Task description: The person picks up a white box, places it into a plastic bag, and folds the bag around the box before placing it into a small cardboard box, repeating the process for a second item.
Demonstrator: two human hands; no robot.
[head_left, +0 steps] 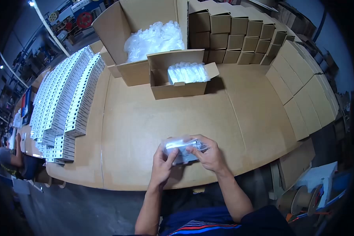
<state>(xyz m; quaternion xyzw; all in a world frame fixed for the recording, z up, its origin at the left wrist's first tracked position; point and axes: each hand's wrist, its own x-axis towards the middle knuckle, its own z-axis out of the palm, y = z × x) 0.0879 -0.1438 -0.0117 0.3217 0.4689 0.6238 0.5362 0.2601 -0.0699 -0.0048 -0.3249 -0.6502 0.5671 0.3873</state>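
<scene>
Your left hand (163, 163) and right hand (208, 155) are both clamped on a small clear plastic bag (181, 149), low over the brown table's (145, 118) near edge. Farther back, 1 small open cardboard box (177, 84) holds shiny bags. 1 big open box (145, 35) holds crinkly plastic. White boxes (67, 98) sit in rows at your left; their writing is too small to read.

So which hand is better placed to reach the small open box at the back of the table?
Probably the right hand. Both hands hold the clear plastic packet, but the small open box sits slightly to the right of the left hand, and the right grips only the packet's edge.
</scene>
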